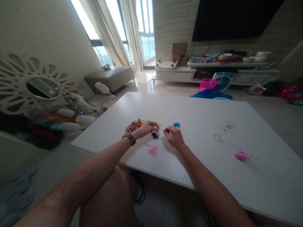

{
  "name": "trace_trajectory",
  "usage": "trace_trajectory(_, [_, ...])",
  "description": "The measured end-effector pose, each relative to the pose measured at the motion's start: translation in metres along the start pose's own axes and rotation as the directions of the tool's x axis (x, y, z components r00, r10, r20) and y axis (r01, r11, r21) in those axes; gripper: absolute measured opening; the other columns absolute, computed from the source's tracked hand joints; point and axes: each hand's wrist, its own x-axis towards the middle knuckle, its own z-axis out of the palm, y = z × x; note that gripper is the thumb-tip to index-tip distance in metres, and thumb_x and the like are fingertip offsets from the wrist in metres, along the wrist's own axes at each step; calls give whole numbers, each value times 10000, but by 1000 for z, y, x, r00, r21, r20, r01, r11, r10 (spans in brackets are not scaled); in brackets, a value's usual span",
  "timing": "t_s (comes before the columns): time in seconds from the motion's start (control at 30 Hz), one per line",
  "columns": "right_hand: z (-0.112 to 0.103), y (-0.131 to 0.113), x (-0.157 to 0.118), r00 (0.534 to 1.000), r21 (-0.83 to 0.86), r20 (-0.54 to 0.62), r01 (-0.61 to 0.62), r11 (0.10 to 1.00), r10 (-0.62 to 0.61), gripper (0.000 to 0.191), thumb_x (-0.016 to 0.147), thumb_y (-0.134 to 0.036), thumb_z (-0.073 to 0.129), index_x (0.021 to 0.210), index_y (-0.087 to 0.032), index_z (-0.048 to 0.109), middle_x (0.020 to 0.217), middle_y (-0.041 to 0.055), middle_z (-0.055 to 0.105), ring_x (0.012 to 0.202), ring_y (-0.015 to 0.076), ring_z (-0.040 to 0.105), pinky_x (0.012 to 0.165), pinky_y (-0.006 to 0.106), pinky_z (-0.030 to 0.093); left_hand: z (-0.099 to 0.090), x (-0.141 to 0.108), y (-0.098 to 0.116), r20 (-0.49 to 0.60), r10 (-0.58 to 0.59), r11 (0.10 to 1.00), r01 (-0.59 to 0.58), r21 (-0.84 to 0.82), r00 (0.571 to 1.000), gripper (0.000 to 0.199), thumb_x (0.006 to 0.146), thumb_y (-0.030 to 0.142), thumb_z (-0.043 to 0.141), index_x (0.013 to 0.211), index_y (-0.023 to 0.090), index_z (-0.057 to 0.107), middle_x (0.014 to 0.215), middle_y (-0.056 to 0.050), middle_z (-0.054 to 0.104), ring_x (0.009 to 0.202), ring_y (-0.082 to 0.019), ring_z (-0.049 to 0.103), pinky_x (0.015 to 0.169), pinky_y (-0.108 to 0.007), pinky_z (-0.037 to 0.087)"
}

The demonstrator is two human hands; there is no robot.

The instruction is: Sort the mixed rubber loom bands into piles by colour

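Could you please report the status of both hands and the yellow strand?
Left hand and right hand: pinching yellow strand. Strand spans gap between. Black pile close by left hand; nothing visibly blocking.

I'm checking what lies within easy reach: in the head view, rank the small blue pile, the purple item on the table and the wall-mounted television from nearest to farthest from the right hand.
1. Small blue pile: just beyond the right hand.
2. Purple item: on the white table, off to the right.
3. Wall-mounted television: on the far wall, beyond the table.
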Motion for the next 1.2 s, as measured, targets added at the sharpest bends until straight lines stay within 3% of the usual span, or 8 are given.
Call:
trace_trajectory(0.23, [-3, 4, 1, 998, -16, -44, -40, 999, 39, 132, 850, -201, 583, 725, -213, 623, 729, 17, 635, 715, 175, 569, 691, 297, 418, -9, 2, -3, -54, -152, 984, 146, -101, 987, 244, 627, 329, 788, 722, 140, 667, 519, 35, 441, 464, -67, 349, 455, -231, 187])
trace_trajectory(0.43, [-1, 5, 2, 996, -13, -68, -58, 998, 57, 142, 843, -190, 581, 706, -216, 609, 718, 15, 635, 698, 175, 569, 679, 295, 418, -25, 1, -1, -205, -191, 980, 197, 13, 960, 227, 671, 353, 766, 771, 161, 697, 457, 54, 392, 422, -78, 343, 437, -235, 194])
trace_trajectory(0.6, [2, 1, 0, 998, -18, -43, -35, 999, 34, 147, 877, -217, 580, 735, -219, 621, 726, 17, 635, 699, 172, 566, 679, 289, 419, -5, -1, 2, -44, -36, 997, 39, 67, 998, 271, 661, 377, 776, 757, 128, 725, 515, 35, 471, 483, -76, 383, 470, -224, 250])
trace_trajectory(0.7, [1, 1, -1, 999, -22, -26, -22, 1000, 21, 140, 899, -241, 570, 784, -218, 646, 755, 23, 647, 710, 172, 574, 682, 287, 425, 1, 3, -3, -29, -18, 997, 21, 75, 999, 289, 676, 382, 762, 785, 115, 740, 546, 23, 503, 506, -79, 400, 479, -218, 272])
trace_trajectory(0.8, [0, 2, -1, 999, -31, -31, -37, 999, 36, 133, 908, -243, 555, 829, -215, 658, 786, 22, 656, 693, 161, 576, 692, 287, 432, -7, 9, -13, -137, -57, 994, 69, 80, 989, 312, 700, 399, 744, 824, 113, 751, 564, 12, 527, 491, -79, 395, 465, -220, 267])
trace_trajectory(0.93, [0, 5, -1, 997, -42, -49, -56, 998, 54, 125, 897, -216, 554, 809, -210, 644, 795, 19, 647, 671, 150, 572, 684, 283, 430, -19, 14, -26, -301, -155, 979, 187, 77, 941, 282, 684, 375, 771, 793, 115, 753, 524, 9, 520, 467, -87, 405, 449, -224, 274])
trace_trajectory(1.2, [1, 5, -2, 998, -47, -27, -52, 998, 51, 113, 873, -195, 560, 794, -214, 638, 795, 15, 635, 668, 149, 571, 687, 282, 437, -13, 26, -34, -388, -192, 973, 227, 46, 901, 226, 664, 325, 799, 685, 117, 712, 462, 26, 471, 440, -89, 398, 438, -227, 268])
